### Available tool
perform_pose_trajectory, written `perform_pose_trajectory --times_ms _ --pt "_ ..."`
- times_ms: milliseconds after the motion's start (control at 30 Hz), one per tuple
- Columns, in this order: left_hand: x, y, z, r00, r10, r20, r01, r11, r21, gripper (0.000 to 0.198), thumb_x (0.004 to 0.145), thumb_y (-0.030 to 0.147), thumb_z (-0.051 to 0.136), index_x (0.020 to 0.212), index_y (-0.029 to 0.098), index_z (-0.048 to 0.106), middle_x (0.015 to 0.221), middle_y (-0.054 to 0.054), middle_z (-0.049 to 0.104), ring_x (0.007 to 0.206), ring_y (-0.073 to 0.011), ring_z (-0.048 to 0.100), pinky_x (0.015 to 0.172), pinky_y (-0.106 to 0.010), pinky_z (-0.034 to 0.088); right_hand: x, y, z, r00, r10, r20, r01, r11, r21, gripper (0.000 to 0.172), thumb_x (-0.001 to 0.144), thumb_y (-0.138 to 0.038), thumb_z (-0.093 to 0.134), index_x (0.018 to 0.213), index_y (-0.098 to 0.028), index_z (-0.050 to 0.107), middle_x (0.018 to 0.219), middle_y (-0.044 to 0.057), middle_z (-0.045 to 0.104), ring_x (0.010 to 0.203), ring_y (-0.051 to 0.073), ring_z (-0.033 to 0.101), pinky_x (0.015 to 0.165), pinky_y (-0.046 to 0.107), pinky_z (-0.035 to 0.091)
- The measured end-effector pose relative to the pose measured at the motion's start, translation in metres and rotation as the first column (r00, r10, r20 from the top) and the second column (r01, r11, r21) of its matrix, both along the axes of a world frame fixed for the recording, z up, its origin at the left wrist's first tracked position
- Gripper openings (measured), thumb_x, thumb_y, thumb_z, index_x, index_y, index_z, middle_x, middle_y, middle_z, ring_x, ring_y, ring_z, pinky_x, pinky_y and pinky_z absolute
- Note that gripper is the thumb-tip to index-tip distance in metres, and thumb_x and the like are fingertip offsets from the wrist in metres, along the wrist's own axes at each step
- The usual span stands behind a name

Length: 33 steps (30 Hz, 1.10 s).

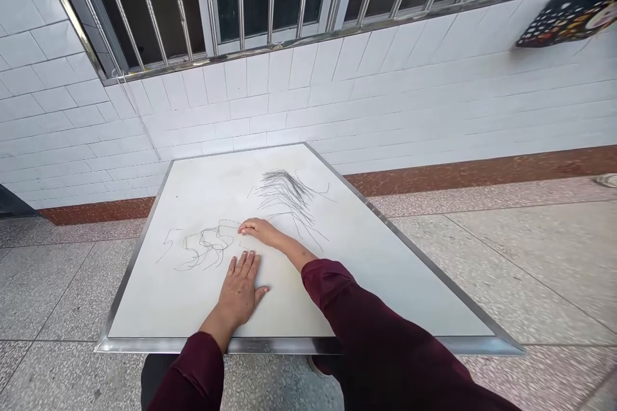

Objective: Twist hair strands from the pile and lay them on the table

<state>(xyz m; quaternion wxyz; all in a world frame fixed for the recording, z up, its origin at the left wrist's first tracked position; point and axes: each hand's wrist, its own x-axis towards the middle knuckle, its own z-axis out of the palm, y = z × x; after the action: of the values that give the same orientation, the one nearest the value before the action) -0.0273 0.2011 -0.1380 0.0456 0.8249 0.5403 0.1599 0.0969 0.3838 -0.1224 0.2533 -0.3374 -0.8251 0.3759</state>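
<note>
A white table (385, 295) with a metal rim stands before me. Thin dark strands that look like hair lie on it in two groups. One is a dense bundle of strands (284, 191) towards the back. The other is a row of loose, curled strands (205, 245) at the left. My left hand (241, 289) rests flat on the tabletop near the front, fingers stretched out, holding nothing. Just beyond it, my right hand (260, 231) is closed in a pinch at the right end of the curled row, where a fine strand meets the fingertips.
Behind the table is a white tiled wall (409, 90) with a barred window (270, 0). A dotted dark bag (563, 19) hangs at the upper right. Speckled floor (482, 257) surrounds the table, and a small object (606, 180) lies at the far right edge.
</note>
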Motion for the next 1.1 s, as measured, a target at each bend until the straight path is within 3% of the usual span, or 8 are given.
perform_pose_trajectory --times_ms 200,300,500,767,1100 --pt "0.002 -0.003 0.000 1.000 0.014 0.021 -0.014 1.000 0.020 0.070 0.095 0.047 0.046 0.155 0.019 0.020 0.158 -0.013 0.029 0.147 -0.0303 0.022 0.118 -0.054 0.022 -0.005 -0.008 -0.017 0.982 -0.177 -0.059 0.180 0.983 0.044 0.016 0.088 -0.025 0.058 0.097 -0.024 0.072 0.096 0.004 0.071 0.098 0.020 0.059 0.087 0.035 0.046" --pt "0.006 -0.003 -0.001 0.999 0.043 0.013 -0.043 0.999 0.020 0.071 0.095 0.048 0.046 0.155 0.020 0.020 0.159 -0.013 0.029 0.147 -0.0323 0.021 0.117 -0.055 0.023 -0.010 -0.012 -0.021 0.965 -0.256 -0.059 0.260 0.962 0.085 0.011 0.088 -0.025 0.061 0.091 -0.024 0.071 0.092 0.004 0.069 0.097 0.022 0.056 0.085 0.036 0.045" --pt "0.016 0.003 -0.004 0.991 0.129 0.023 -0.130 0.991 0.037 0.072 0.095 0.048 0.046 0.154 0.016 0.021 0.157 -0.014 0.032 0.145 -0.0350 0.026 0.115 -0.057 0.025 -0.021 -0.013 -0.024 0.982 -0.189 -0.027 0.191 0.968 0.165 0.011 0.087 -0.018 0.065 0.082 -0.025 0.072 0.088 0.003 0.070 0.094 0.020 0.056 0.083 0.034 0.046" --pt "0.017 0.006 -0.001 0.992 0.127 0.026 -0.127 0.992 0.022 0.068 0.095 0.046 0.046 0.153 0.018 0.026 0.154 -0.013 0.039 0.142 -0.0368 0.032 0.113 -0.057 0.027 -0.026 -0.006 -0.032 0.987 -0.157 -0.037 0.161 0.962 0.220 0.012 0.089 -0.022 0.063 0.085 -0.026 0.074 0.090 0.004 0.072 0.091 0.021 0.059 0.084 0.036 0.047" --pt "0.017 0.004 0.002 0.990 0.141 -0.001 -0.140 0.988 0.071 0.069 0.095 0.047 0.045 0.153 0.015 0.026 0.155 -0.015 0.036 0.145 -0.0341 0.028 0.114 -0.055 0.027 -0.020 -0.008 -0.026 0.973 -0.174 -0.149 0.197 0.969 0.151 0.016 0.090 -0.024 0.060 0.089 -0.028 0.076 0.091 0.003 0.075 0.096 0.021 0.063 0.087 0.036 0.050"
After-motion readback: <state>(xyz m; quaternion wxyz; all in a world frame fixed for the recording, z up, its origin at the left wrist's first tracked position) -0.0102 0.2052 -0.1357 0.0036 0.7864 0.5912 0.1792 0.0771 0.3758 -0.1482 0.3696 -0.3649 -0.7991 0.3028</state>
